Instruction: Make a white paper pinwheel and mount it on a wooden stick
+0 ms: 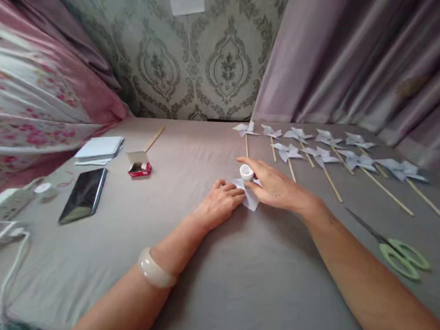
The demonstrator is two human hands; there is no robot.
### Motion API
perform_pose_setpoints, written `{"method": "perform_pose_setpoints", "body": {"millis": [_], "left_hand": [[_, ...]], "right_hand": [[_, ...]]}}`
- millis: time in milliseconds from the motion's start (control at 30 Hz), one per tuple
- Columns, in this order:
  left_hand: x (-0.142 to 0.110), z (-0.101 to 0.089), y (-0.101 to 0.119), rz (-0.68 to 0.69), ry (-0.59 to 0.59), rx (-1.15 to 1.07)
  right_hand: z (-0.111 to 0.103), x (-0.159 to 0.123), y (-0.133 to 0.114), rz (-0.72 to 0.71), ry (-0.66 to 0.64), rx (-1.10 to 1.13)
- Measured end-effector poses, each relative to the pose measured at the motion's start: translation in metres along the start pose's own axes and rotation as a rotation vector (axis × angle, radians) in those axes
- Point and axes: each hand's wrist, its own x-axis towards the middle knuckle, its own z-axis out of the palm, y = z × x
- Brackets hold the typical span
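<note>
Near the middle of the bed, a folded white paper pinwheel (250, 202) lies under my two hands. The fingers of my left hand (222, 202) are bent together and press on its left side. Between thumb and forefinger, my right hand (276, 183) grips a small white round cap-like piece (246, 172) above the pinwheel's centre. What is under this piece is hidden. Several finished paper pinwheels (289, 151) on wooden sticks lie in rows beyond and to the right of my right hand.
Scissors (394, 251) with green handles lie right of my right forearm. On the left are a phone (82, 195), a paper stack (99, 149), an opened red box (140, 169), wooden sticks (155, 138), a white round object (45, 192) and a power strip (8, 205) with cables.
</note>
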Motion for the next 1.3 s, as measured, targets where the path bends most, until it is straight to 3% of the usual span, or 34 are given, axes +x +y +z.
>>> {"method": "perform_pose_setpoints", "body": {"millis": [633,767,900,1000,1167,1233,1300], "left_hand": [[-0.002,0.001,-0.001,0.024,0.043,-0.006],[-0.002,0.002,-0.002,0.028,0.046,-0.001],[-0.002,0.003,-0.003,0.035,0.052,-0.003],[-0.002,0.003,-0.003,0.032,0.059,-0.008],[-0.001,0.002,-0.003,0.027,0.049,-0.013],[-0.001,0.002,-0.003,0.024,0.042,-0.019],[-0.001,0.002,-0.004,0.021,0.039,-0.025]], "right_hand": [[-0.004,-0.003,-0.002,0.000,-0.018,-0.023],[-0.009,-0.003,0.001,0.046,0.047,0.073],[-0.021,-0.003,0.013,0.271,0.321,0.338],[-0.028,-0.007,0.029,0.534,0.458,0.715],[-0.023,-0.018,0.052,0.888,0.323,1.366],[-0.019,-0.023,0.057,0.944,0.222,1.499],[-0.015,-0.027,0.061,0.902,0.161,1.555]]}}
